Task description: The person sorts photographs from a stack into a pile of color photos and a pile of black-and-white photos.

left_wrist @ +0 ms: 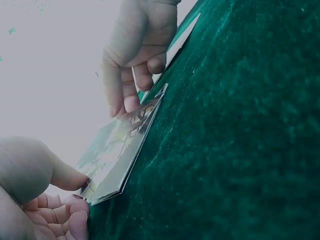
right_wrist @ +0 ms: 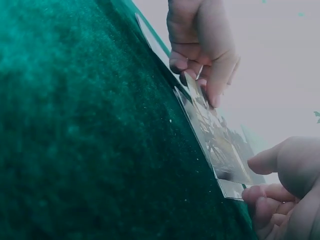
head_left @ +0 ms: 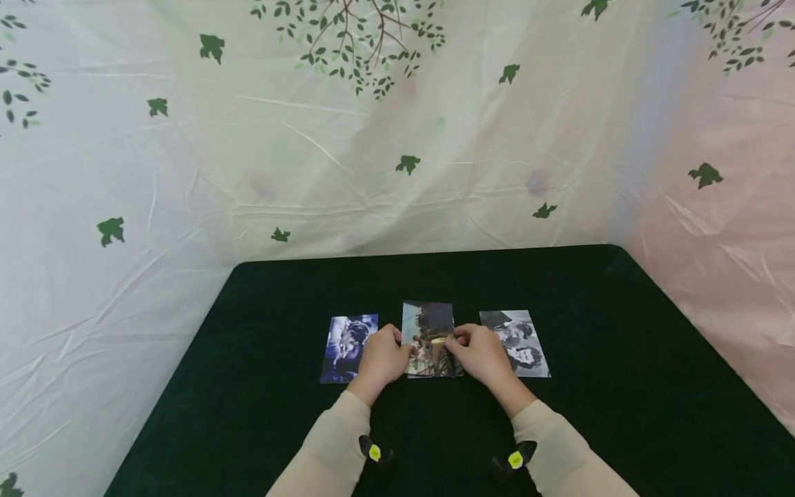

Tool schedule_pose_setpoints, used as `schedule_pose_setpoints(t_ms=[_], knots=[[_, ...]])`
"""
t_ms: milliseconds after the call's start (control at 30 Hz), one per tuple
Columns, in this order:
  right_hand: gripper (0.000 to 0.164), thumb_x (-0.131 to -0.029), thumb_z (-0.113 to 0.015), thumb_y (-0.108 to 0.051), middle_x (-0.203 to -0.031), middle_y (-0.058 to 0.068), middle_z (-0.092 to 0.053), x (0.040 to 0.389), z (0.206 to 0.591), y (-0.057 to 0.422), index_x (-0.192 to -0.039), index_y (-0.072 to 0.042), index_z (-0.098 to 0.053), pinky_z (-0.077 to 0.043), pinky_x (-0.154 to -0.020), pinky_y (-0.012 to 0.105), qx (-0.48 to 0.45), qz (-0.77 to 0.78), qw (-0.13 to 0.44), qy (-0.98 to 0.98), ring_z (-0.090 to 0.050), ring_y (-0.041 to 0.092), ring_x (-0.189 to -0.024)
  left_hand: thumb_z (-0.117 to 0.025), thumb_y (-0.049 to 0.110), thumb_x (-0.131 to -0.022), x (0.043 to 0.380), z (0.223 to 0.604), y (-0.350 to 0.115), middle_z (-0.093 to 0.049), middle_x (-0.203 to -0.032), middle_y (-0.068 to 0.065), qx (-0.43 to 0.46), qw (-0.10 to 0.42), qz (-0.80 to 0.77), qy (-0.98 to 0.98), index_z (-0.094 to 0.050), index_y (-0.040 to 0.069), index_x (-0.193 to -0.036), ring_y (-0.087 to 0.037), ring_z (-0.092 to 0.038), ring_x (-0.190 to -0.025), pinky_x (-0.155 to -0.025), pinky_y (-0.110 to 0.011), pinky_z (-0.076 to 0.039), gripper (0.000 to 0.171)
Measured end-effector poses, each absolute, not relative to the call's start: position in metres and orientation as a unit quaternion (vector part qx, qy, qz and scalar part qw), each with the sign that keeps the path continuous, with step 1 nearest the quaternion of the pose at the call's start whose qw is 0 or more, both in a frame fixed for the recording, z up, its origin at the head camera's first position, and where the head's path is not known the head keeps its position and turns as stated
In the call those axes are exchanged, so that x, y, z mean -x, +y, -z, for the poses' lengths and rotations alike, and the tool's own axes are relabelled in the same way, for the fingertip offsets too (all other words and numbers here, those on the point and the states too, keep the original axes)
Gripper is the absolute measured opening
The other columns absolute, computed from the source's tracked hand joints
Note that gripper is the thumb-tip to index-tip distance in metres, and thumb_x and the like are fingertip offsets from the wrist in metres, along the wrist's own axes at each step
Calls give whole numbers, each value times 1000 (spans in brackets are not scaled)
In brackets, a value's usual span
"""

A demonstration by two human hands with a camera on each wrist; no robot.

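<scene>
A colour photo print (head_left: 428, 319) with a pale sky and dark upper part lies in the middle. My left hand (head_left: 381, 357) pinches its left edge between thumb and fingers. At the opposite edge, the thumb and fingers of my right hand (head_left: 486, 353) grip the same print. Another print edge (right_wrist: 231, 190) shows beneath it in the right wrist view, slightly offset. To the left lies a blue-toned photo print (head_left: 340, 345), partly covered by the left hand. A black-and-white photo print (head_left: 526, 343) lies on the right, its lower left behind the right hand.
The prints are on a dark green cloth-covered table (head_left: 248, 428) with rounded far corners. Behind it hangs a pale curtain (head_left: 348, 159) patterned with leaves. Dark straps with yellow tags (head_left: 375, 453) sit at both sleeve cuffs.
</scene>
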State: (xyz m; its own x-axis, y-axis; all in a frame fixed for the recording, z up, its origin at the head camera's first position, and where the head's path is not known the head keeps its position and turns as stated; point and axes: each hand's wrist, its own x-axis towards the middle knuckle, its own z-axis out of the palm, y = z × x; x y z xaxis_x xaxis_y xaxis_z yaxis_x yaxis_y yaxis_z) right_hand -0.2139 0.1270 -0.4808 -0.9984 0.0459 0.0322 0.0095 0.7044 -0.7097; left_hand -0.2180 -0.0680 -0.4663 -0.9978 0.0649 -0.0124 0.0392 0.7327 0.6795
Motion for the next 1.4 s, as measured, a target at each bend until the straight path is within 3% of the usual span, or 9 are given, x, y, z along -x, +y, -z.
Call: schedule_pose_setpoints(t_ms=[267,567,1133,1400], knots=[[23,-89,-67,-25,-80,2,-64,216,477,128,-103,-7,-70,-45,-56,30,46,-421,31,-905,-56,15,-66,-61,16,-91,219,469,-68,-56,-71,-5,-28,-1,-363,932,-60,6,-79,-19,-52,-63,-56,-32,-43,16],[16,-88,-66,-22,-69,1,-64,215,477,128,-92,-7,-69,-48,-53,29,67,-456,22,-887,-60,13,-58,-60,19,-92,218,468,-71,-50,-57,-1,-49,-30,-357,932,-55,10,-63,-16,-47,-53,-50,-30,-38,31],[15,-87,-66,-21,-66,2,-63,212,473,127,-89,-6,-69,-47,-51,29,73,-464,9,-883,-60,14,-56,-60,23,-93,219,470,-72,-49,-56,-2,-32,-3,-366,930,-55,9,-64,-16,-48,-52,-48,-29,-37,32],[15,-88,-68,-23,-68,0,-64,214,474,126,-91,-9,-70,-46,-51,30,59,-465,13,-883,-60,15,-58,-62,23,-92,219,466,-75,-47,-54,-1,-35,-26,-370,928,-53,10,-61,-16,-46,-51,-48,-29,-36,35]])
